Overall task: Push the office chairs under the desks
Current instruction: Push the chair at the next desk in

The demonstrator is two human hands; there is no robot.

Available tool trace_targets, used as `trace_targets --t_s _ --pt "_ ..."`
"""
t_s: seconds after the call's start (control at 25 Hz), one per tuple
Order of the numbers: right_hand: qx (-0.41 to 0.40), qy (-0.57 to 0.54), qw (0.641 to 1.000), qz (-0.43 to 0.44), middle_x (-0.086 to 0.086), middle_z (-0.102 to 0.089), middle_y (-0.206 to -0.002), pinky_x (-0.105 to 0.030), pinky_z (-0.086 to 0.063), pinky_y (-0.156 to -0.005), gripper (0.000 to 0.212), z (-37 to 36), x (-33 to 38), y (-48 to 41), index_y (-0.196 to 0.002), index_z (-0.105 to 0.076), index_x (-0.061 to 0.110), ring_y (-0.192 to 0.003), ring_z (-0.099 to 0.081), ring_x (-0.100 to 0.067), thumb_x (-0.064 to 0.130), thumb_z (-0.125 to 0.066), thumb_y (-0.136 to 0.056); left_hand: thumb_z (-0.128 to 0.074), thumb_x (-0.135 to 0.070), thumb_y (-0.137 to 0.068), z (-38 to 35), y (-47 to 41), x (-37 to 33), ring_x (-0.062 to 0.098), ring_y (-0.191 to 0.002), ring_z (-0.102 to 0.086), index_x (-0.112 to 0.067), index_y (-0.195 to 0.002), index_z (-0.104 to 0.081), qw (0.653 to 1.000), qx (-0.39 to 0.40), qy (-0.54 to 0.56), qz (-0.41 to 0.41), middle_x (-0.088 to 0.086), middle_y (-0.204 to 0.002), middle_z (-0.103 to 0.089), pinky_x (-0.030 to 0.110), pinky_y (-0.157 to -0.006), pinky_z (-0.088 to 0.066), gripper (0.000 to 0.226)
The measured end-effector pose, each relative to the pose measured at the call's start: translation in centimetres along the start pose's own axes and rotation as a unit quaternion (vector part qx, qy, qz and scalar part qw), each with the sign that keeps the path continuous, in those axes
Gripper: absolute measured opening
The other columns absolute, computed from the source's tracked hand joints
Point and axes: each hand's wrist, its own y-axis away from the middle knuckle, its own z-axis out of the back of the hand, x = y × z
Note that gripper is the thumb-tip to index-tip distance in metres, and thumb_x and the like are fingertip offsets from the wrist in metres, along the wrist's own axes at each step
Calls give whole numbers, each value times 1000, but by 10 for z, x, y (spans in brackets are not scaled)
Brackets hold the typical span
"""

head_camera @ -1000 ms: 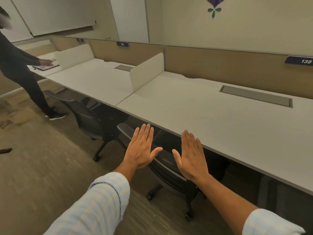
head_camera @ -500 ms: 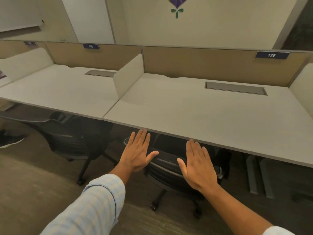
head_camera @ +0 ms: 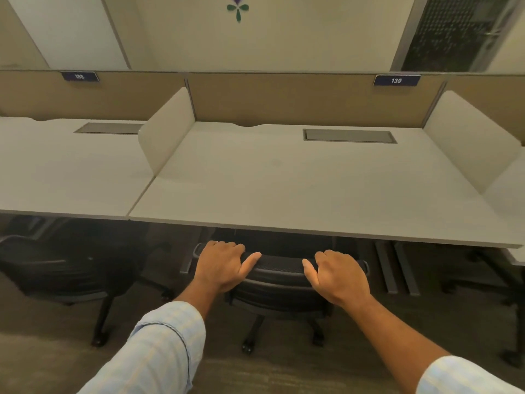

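Black mesh shows between the two hands. A half second ago both were flat and open above the chair (head_camera: pixel 279 282); now the left hand (head_camera: pixel 220 265) and the right hand (head_camera: pixel 339 275) curl their fingers over its backrest top, just before the desk (head_camera: pixel 298 194) edge. The push can begin.

The carpet (head_camera: pixel 355 362) is dark and streaked, and it carries the chair (head_camera: pixel 279 297) on its castors, tucked partly beneath the desk (head_camera: pixel 298 191). A second chair (head_camera: pixel 65 268) stands on the same carpet to the left (its base in shadow), under the neighbouring desk (head_camera: pixel 56 172).
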Motion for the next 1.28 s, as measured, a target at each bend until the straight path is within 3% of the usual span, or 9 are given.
trace_targets --t_s 0.32,0.52,0.84,1.28 --pt "59 28 998 8 5 -53 -63 -43 -57 -64 68 1 -33 -39 -73 -57 21 -57 -56 -17 67 -19 -104 -16 -72 -107 0 -39 -20 22 -73 -60 -21 -81 -61 1000 4 -5 14 -1 -75 -63 46 -91 -50 73" --pt "71 17 997 5 3 -61 -67 -40 -58 -66 74 -1 -53 -66 -77 -65 19 -61 -60 -17 69 -17 -103 -7 -76 -103 0 -69 -25 25 -78 -64 -21 -85 -66 999 10 -19 25 0 -80 -68 47 -91 -51 82" --pt "57 1 998 18 3 -57 -65 -40 -57 -66 74 -9 -74 -91 -76 -65 18 -59 -57 -16 68 -18 -102 -10 -78 -103 -7 -100 -29 24 -79 -66 -20 -96 -74 999 11 0 36 0 -82 -71 46 -91 -53 86" --pt "68 9 997 31 3 -66 -74 -40 -60 -72 76 -15 -70 -96 -85 -70 19 -65 -62 -16 67 -15 -106 -19 -71 -106 -9 -106 -20 20 -77 -63 -22 -97 -74 999 19 10 40 -3 -83 -70 44 -88 -54 74"
